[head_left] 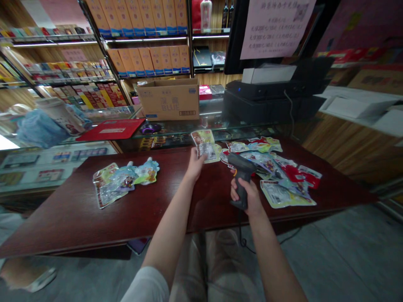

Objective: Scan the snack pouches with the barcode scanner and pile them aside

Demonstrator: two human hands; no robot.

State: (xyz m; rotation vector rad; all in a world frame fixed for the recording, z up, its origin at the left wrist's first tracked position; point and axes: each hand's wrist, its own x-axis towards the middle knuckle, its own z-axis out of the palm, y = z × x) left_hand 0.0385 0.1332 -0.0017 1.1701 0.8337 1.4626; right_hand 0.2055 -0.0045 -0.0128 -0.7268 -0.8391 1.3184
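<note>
My left hand (195, 162) is closed on a colourful snack pouch (205, 144), held up above the dark red table (78, 209) with its printed back facing me. My right hand (248, 193) grips the handle of a grey barcode scanner (241, 174), whose head points toward that pouch. The scanner's black cable hangs down below the table edge. To the right of the scanner lies a spread of several snack pouches (280, 176). A smaller heap of pouches (124, 180) lies on the left part of the table.
A glass counter behind the table carries a cardboard box (169, 100), a red mat (111, 129), a computer mouse (150, 128) and a black printer and monitor stand (270, 98). Shelves of boxed goods (138, 37) line the back wall. A paper cup and a blue bag (47, 123) sit far left.
</note>
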